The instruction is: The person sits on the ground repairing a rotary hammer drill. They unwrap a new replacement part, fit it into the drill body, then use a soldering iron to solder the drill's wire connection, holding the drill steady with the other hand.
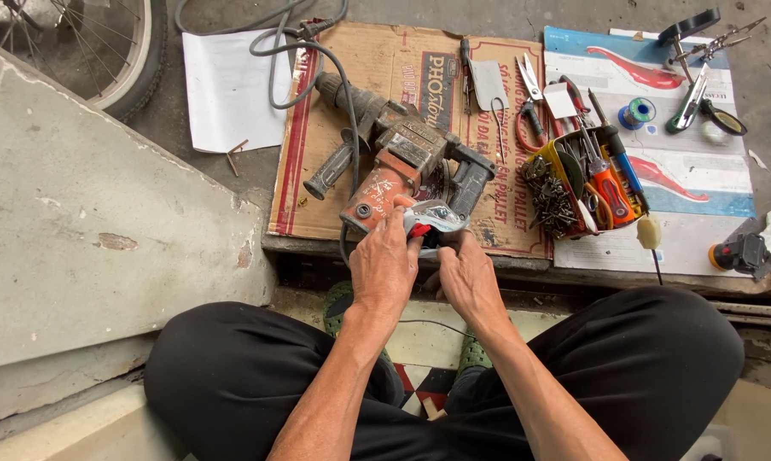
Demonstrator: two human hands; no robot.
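Orange rotary hammer (398, 166), one; two hands, left (385, 269) and right (466, 277), grip one grey part (436, 218).

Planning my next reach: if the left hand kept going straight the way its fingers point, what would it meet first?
The left hand points up-frame and already touches the hammer drill's orange body, so that comes first. Beyond lies the grey cable, though depth is hard to judge.

The rotary hammer drill (394, 158) has a worn orange-red body, grey metal middle and black grips, with a grey cord (304, 47). It lies on a brown cardboard sheet (351, 205) printed in red and black. To the right, a yellow tool tray (546, 154) holds orange, red and blue-handled screwdrivers (611, 175). The trousers (232, 376) are black.
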